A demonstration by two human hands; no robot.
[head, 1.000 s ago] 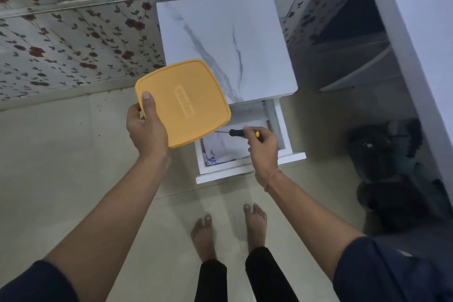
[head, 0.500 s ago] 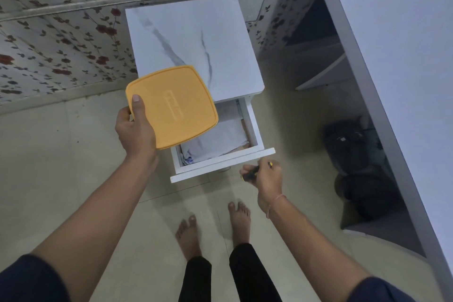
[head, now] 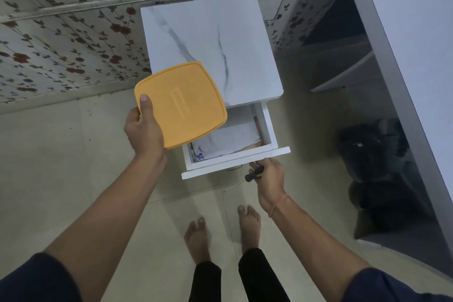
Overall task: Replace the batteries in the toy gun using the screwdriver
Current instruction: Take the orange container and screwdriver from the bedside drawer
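Note:
My left hand (head: 144, 130) grips an orange square container lid (head: 181, 104) by its near left corner, thumb on top, above the open drawer (head: 235, 163) of a white marble-topped cabinet (head: 210, 46). My right hand (head: 269, 176) holds a black and yellow screwdriver (head: 253, 174), whose thin shaft points down to the left. That hand is against the drawer's front panel at its right end. Folded white cloth or paper (head: 228, 139) lies in the drawer. No toy gun or batteries are in view.
The cabinet stands against a floral-papered wall (head: 61, 39). A large white panel (head: 416, 56) runs along the right, with dark bags (head: 372, 154) on the floor below it. My bare feet (head: 220, 228) stand on pale tiles in front of the drawer.
My right hand lifted the screwdriver out of the drawer and came down to the drawer's front panel. The left hand kept holding the orange lid.

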